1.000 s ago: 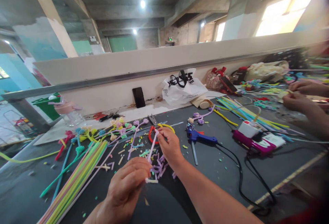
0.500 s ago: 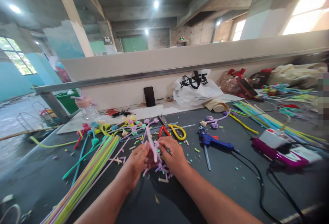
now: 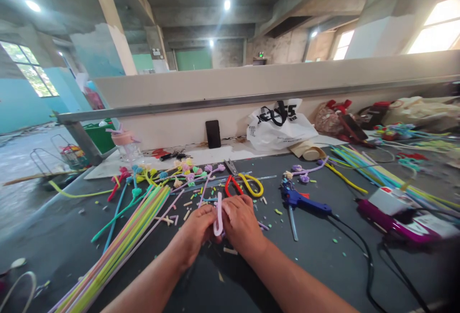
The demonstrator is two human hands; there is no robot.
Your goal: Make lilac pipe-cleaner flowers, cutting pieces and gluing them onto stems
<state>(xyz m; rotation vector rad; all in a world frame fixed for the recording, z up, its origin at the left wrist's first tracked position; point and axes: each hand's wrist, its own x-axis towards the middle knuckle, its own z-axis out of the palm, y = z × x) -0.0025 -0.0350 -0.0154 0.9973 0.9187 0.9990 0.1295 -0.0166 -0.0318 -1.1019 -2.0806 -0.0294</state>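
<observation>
My left hand (image 3: 198, 229) and my right hand (image 3: 240, 222) meet at the middle of the dark table (image 3: 309, 270). Between their fingers they pinch a pale purple pipe cleaner (image 3: 218, 216) that is bent into a narrow upright loop. Short purple cut pieces lie under and around the hands. Just beyond the hands lie red and yellow handled scissors (image 3: 244, 186). A bundle of long coloured pipe cleaners (image 3: 125, 241) runs diagonally to the left of my left forearm.
A blue glue gun (image 3: 302, 200) with a black cable lies right of my hands. A magenta power strip (image 3: 398, 212) sits at the right. Finished pipe cleaner flowers (image 3: 179, 171), a black phone (image 3: 213, 133), a white plastic bag (image 3: 278, 123) and a pink-lidded bottle (image 3: 125, 145) line the far side.
My hands came together and moved lower. The purple pipe cleaner, first held stretched straight between them, is now folded into a loop. The view swung left and the other person's hands left the frame.
</observation>
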